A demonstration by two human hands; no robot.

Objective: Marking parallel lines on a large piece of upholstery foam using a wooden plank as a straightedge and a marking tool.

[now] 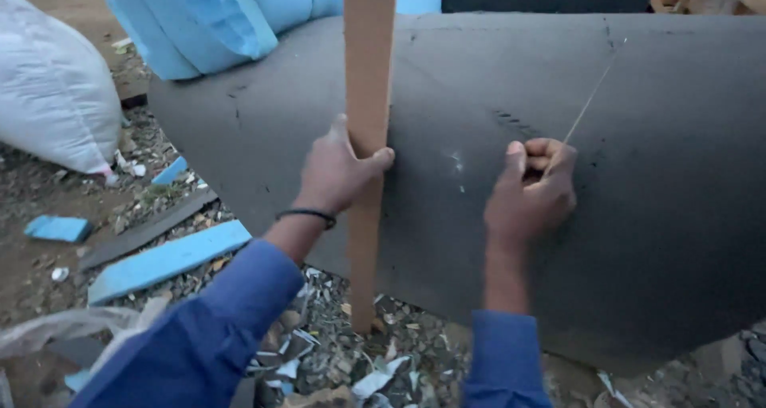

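The long, flat, light-brown wooden slat [369, 73] stands nearly upright against the front of the large dark-grey felt-like sheet [638, 216], its long axis running from the top edge of the view down to the littered ground [48, 208], where its lower end rests among pale scraps. The left hand [339, 172] is clamped on the slat about midway along its visible length, thumb hooked over the right edge and fingers wrapped behind the left edge, so the slat lies directly in that hand and well to the left of the other. The right hand [533, 191] is closed in a pinch on a thin, pale, straight stick or strand [592, 98] that slants up and to the right from the fingertips across the sheet; whether its tip pierces the sheet cannot be told. The 2 hands sit at about the same height, apart, with bare sheet between them bearing a short row of small dark marks [511, 120]. The slat looks smooth, straight and even in width, its face plain and unpainted. Both forearms wear blue sleeves, and a dark band circles the left wrist. To the left lie flat light-blue foam strips [167, 260], a white stuffed sack [52, 89], and above it a bulky light-blue foam block [199, 17].
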